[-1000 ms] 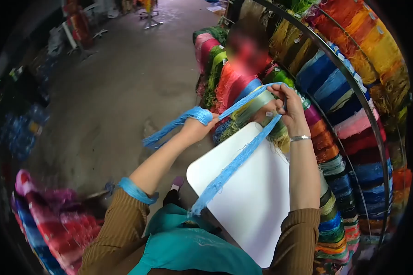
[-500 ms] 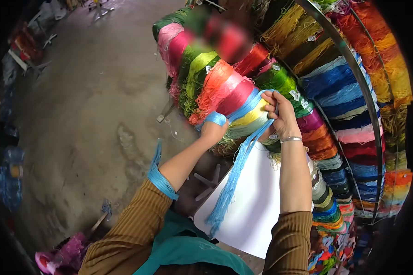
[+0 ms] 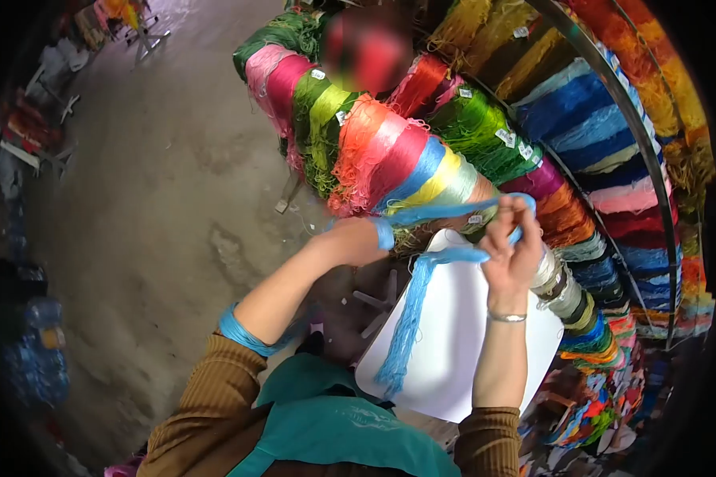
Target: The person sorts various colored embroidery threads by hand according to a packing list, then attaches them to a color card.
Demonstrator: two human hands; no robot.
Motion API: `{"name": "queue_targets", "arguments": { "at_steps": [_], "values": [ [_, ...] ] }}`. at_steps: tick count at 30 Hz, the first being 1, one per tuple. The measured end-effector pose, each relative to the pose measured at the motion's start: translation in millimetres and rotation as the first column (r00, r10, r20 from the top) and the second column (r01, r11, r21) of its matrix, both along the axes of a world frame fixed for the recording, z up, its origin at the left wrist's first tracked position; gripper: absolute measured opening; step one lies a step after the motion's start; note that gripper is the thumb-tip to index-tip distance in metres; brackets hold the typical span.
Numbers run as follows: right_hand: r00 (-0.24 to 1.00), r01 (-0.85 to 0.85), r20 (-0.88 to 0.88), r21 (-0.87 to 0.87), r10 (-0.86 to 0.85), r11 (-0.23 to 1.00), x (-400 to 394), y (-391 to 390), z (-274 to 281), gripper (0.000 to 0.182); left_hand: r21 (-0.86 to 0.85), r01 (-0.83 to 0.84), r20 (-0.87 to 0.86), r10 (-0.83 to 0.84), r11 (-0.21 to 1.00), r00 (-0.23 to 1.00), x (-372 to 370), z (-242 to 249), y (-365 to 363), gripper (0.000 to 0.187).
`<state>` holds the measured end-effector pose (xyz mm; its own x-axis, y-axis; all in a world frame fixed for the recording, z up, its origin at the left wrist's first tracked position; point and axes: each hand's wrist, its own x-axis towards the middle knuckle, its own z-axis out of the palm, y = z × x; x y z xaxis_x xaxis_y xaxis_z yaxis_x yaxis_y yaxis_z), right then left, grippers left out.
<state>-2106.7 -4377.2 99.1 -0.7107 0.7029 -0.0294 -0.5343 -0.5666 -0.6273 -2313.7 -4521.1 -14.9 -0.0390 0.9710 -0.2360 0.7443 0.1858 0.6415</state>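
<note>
A skein of light blue thread (image 3: 449,211) stretches between my two hands. It loops round my left hand (image 3: 358,241), whose fingers are closed on it, partly hidden and slightly smeared. More of the blue thread circles my left forearm near the elbow. My right hand (image 3: 514,250) has its fingers curled about the thread, which passes over and behind them. From beside the right hand, a loose tail of the same thread hangs down in front of a white board-like surface (image 3: 461,358).
Thick rows of coloured thread skeins (image 3: 406,163) hang ahead and to the right, some with small white labels. A curved metal bar (image 3: 632,127) crosses the skeins at right. Concrete floor (image 3: 167,175) lies to the left, with plastic bottles (image 3: 44,350) at its edge.
The right hand has drawn away from the hanging skeins, down and to the right. The left hand has shifted left and lower, and the thread between them is more stretched out. The view has shifted too.
</note>
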Motion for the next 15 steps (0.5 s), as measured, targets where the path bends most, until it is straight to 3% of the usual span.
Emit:
{"name": "queue_targets", "arguments": {
  "at_steps": [1, 3, 4, 6, 7, 8, 9, 10, 11, 12, 13, 14, 15],
  "values": [
    [0.995, -0.078, 0.071, 0.038, 0.075, 0.996, 3, -11, -9, 0.03, -0.203, 0.223, 0.203, -0.182, 0.953, 0.962, -7, 32, 3, 0.027],
    [0.95, -0.185, 0.288, 0.191, 0.125, 0.964, -14, -36, -18, 0.052, -0.192, 0.335, 0.255, -0.283, 0.923, 0.925, -11, 75, 11, 0.026],
    [0.924, -0.239, 0.348, 0.193, 0.161, 0.952, -25, -44, -22, 0.058, -0.104, 0.404, 0.092, -0.396, 0.909, 0.914, -13, 82, 17, 0.025],
    [0.861, -0.376, 0.425, 0.165, 0.279, 0.912, -38, -43, -43, 0.067, 0.287, 0.373, 0.151, -0.426, 0.882, 0.892, -20, 114, 21, 0.022],
    [0.824, -0.459, 0.438, 0.141, 0.361, 0.877, -42, -40, -58, 0.069, 0.234, 0.414, 0.277, -0.469, 0.88, 0.839, -27, 129, 30, 0.02],
    [0.823, -0.469, 0.406, 0.092, 0.397, 0.878, -48, -44, -59, 0.062, -0.068, 0.304, 0.361, -0.261, 0.95, 0.895, -40, 134, 42, 0.018],
    [0.837, -0.456, 0.383, 0.094, 0.391, 0.885, -52, -42, -65, 0.055, 0.103, 0.186, 0.454, -0.213, 0.977, 0.865, -50, 127, 50, 0.022],
    [0.851, -0.442, 0.359, 0.095, 0.383, 0.892, -57, -38, -74, 0.049, 0.168, 0.015, 0.46, -0.092, 0.986, 0.883, -57, 125, 63, 0.026],
    [0.874, -0.323, 0.429, 0.163, 0.228, 0.932, -64, -37, -88, 0.033, 0.328, -0.024, 0.318, -0.086, 0.944, 0.944, -69, 114, 82, 0.033],
    [0.881, -0.309, 0.42, 0.16, 0.219, 0.937, -69, -36, -97, 0.033, 0.37, -0.073, 0.251, -0.025, 0.926, 0.968, -73, 107, 96, 0.036],
    [0.894, -0.174, 0.441, 0.167, 0.085, 0.97, -74, -35, -104, 0.026, 0.416, -0.117, 0.187, 0.041, 0.902, 0.981, -77, 99, 110, 0.038],
    [0.886, -0.037, 0.462, 0.177, -0.05, 0.984, -80, -34, -111, 0.021, 0.458, -0.118, 0.012, 0.126, 0.881, 0.992, -84, 81, 127, 0.042],
    [0.868, -0.055, 0.493, 0.217, -0.06, 0.975, -85, -32, -122, 0.025, 0.456, -0.106, 0.005, 0.116, 0.884, 0.993, -79, 76, 133, 0.042]
  ]
}}
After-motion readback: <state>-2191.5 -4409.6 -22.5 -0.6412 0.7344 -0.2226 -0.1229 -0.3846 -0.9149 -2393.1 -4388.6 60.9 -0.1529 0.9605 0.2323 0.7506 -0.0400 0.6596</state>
